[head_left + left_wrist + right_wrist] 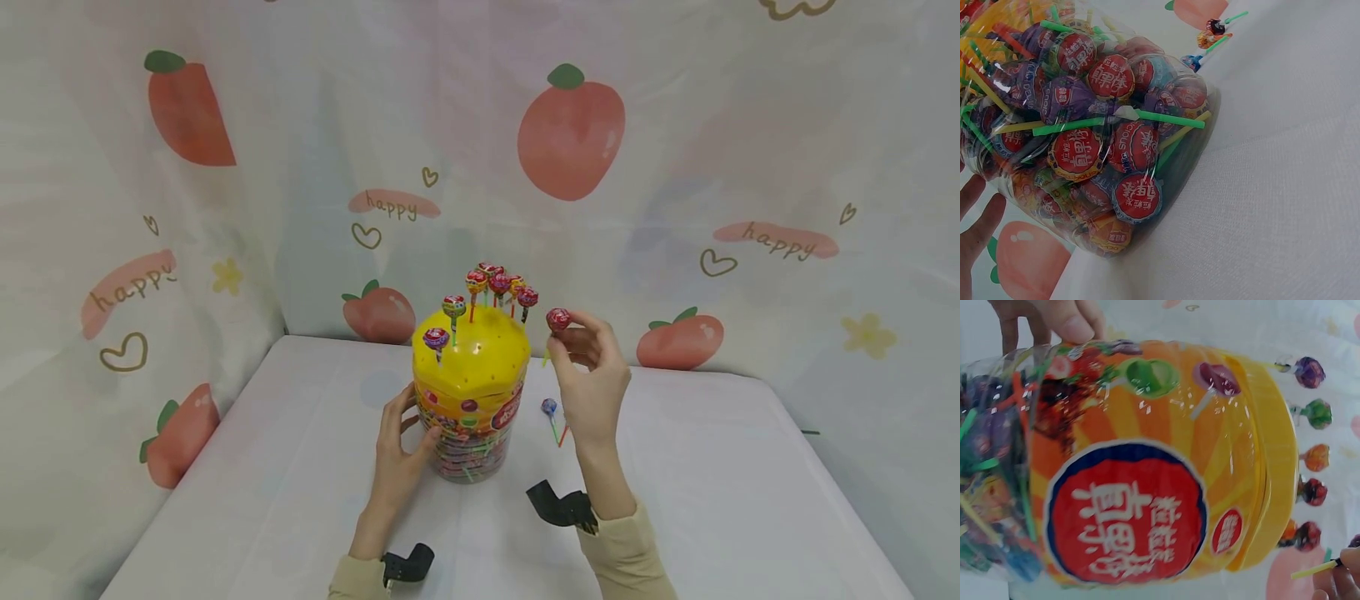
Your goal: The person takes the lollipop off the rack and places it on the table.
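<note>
A clear plastic lollipop jar point(471, 450) with a yellow lid point(480, 358) stands upright on the table, full of wrapped lollipops point(1075, 153). My left hand point(401, 462) holds the jar's left side, thumb toward the front and fingers farther round. To the right of the lid, my right hand point(597, 383) pinches a red-wrapped lollipop point(558, 319) between thumb and fingers, head up. Its yellow stick point(1315, 570) points toward the lid side in the right wrist view. Several lollipops point(499, 285) stand upright in the lid's small holes, mostly along the back and left.
A few loose lollipops lie on the table right of the jar, among them a blue-wrapped one point(550, 407) with a green stick. The white tabletop point(285, 483) meets a printed cloth backdrop point(465, 225) behind the jar.
</note>
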A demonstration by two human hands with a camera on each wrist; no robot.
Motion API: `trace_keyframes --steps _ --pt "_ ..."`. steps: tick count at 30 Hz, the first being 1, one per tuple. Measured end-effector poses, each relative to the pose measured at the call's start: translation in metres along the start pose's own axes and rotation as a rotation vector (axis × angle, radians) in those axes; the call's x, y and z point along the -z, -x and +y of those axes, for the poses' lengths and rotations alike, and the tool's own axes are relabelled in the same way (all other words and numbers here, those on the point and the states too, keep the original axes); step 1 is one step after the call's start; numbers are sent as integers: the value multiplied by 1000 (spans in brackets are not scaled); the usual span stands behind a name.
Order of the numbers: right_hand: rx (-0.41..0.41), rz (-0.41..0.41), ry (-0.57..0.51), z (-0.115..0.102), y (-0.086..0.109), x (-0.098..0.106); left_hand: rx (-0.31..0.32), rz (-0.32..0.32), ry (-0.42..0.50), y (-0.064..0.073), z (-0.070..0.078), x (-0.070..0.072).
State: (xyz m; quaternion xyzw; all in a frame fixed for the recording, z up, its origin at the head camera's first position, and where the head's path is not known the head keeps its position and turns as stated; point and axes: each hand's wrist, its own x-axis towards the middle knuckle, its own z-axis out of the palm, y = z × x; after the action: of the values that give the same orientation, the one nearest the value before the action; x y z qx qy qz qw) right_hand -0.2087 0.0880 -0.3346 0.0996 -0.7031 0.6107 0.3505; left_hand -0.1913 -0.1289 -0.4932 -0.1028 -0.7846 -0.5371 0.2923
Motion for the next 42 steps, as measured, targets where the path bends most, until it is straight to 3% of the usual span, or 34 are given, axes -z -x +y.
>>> trace_keyframes --steps 10,17,20,24,29,35,42 --pt "-86 93 44 26 15 24 8 -15 -18 1 -3 1" --pt "-157 114 70 48 26 35 -13 -8 -30 2 -4 1" --pt "-188 122 79 45 29 37 -10 -5 -24 2 -3 1" --pt "-223 134 97 49 30 40 2 -11 -16 3 -2 2" --pt "-239 160 120 81 30 47 -2 -20 -28 1 -3 1" --pt "-274 157 160 97 27 58 -18 -4 -18 0 -4 0" --pt "-363 135 175 114 25 74 24 -2 -11 1 3 0"
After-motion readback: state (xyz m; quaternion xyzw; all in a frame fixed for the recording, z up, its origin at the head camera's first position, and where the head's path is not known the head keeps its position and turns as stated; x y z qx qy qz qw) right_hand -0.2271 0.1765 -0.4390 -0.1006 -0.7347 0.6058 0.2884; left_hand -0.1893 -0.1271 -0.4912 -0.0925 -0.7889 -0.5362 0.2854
